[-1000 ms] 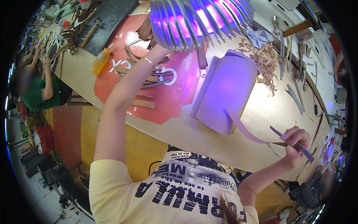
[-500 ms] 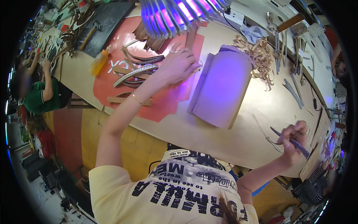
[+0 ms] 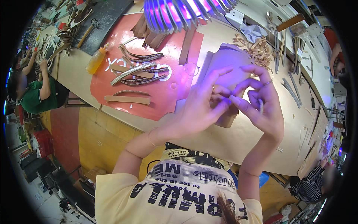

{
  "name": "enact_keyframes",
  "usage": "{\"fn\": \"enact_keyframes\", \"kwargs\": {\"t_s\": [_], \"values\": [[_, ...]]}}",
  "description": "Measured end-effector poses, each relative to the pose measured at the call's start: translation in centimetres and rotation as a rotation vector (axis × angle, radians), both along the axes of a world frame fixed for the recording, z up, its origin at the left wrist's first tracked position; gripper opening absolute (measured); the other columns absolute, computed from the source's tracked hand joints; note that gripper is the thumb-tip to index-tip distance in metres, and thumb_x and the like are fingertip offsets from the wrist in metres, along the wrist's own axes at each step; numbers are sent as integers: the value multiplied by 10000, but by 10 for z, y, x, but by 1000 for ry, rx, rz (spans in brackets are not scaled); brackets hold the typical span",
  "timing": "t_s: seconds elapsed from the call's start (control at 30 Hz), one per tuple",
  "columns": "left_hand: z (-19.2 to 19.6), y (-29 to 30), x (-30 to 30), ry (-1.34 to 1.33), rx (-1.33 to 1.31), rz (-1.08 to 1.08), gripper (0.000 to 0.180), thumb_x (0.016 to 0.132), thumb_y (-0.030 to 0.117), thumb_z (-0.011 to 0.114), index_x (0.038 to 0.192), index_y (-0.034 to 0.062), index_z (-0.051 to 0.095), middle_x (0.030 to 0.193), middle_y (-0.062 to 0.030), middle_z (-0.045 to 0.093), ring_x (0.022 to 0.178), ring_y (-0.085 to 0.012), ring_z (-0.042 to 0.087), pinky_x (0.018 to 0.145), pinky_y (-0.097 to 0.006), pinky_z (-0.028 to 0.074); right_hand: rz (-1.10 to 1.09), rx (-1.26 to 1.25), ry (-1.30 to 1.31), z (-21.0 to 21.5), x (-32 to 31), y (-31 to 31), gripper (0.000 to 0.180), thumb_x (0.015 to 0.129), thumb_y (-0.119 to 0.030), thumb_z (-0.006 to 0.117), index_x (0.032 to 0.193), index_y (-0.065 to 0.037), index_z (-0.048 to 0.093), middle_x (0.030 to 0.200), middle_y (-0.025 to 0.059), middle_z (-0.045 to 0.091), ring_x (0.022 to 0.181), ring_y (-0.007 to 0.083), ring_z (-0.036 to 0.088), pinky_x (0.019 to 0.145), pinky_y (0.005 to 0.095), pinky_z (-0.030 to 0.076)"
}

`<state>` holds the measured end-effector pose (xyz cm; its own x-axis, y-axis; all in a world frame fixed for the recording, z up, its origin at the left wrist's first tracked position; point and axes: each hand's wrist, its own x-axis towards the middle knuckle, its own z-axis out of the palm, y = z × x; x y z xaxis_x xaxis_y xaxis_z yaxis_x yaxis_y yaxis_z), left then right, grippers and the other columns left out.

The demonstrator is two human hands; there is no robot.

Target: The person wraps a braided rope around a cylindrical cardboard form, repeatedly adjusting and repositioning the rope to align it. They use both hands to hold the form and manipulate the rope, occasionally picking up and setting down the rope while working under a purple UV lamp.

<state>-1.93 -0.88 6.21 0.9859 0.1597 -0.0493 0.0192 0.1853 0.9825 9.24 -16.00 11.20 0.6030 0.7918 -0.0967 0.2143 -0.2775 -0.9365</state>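
Note:
My left hand (image 3: 203, 102) and my right hand (image 3: 263, 106) meet over the near part of a rounded, padded block (image 3: 227, 61) covered in brown sheet. Their thumbs and fingertips are pinched close together, and whatever lies between them is too small or hidden to name. A short pale strip end (image 3: 261, 107) shows against my right palm; its remainder is hidden by the fingers. Left of my hands, several braided strips (image 3: 136, 71) and flat tan strips (image 3: 128, 99) rest on a red mat (image 3: 164, 102). A thin clear ring (image 3: 192, 69) lies at the mat's right side.
A finned lamp (image 3: 179, 15) glowing violet overhangs the far side. Brown strips (image 3: 147, 33), a bottle of yellow liquid (image 3: 97, 59) and a hammer (image 3: 87, 33) lie to the left. Curly shavings (image 3: 259, 50) and grey braided strips (image 3: 292, 91) are right of the block. Other people sit nearby.
My left hand has left the red mat and moved right. My right hand has come in from the right edge to meet it; the dark strip it held no longer shows.

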Motion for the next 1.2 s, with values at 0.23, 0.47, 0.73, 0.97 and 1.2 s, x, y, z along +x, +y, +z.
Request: {"fn": "enact_keyframes", "kwargs": {"t_s": [0.23,0.47,0.73,0.97,1.2], "values": [[-17,-2,26,-40,-390,185,476,892,-26,652,1315,-21,432,1043,-127,676,901,-119,677,739,-219,553,-335,-97,291,-35,-9,-20,369,858,-69,741,1192,16,608,976,23,643,597,7,437,521,162,366],[-31,6,42,53,-244,251,324,885,24,688,1167,-45,546,950,-113,691,835,-125,685,727,-230,587,-371,-168,108,-37,10,-39,159,896,-114,716,953,26,665,757,-17,601,632,27,457,537,190,361],[-49,30,34,135,-399,285,322,913,26,655,1195,-63,526,959,-133,694,839,-136,688,726,-237,593,-467,-457,-538,-33,10,-22,488,870,-329,739,1221,-27,583,953,92,585,699,169,577,608,318,462],[-58,28,31,131,-525,261,382,932,27,631,1277,-19,472,981,-91,676,913,-134,665,842,-278,585,-421,-306,-468,-17,-11,-18,258,997,-122,538,1205,1,627,927,84,546,707,194,549,654,318,460],[-59,21,24,49,-625,280,451,935,1,611,1331,-32,397,1028,-130,642,949,-163,652,884,-299,581,-417,105,-17,-27,-20,4,179,963,-65,602,1093,38,669,825,18,574,715,63,511,650,215,430]]}}
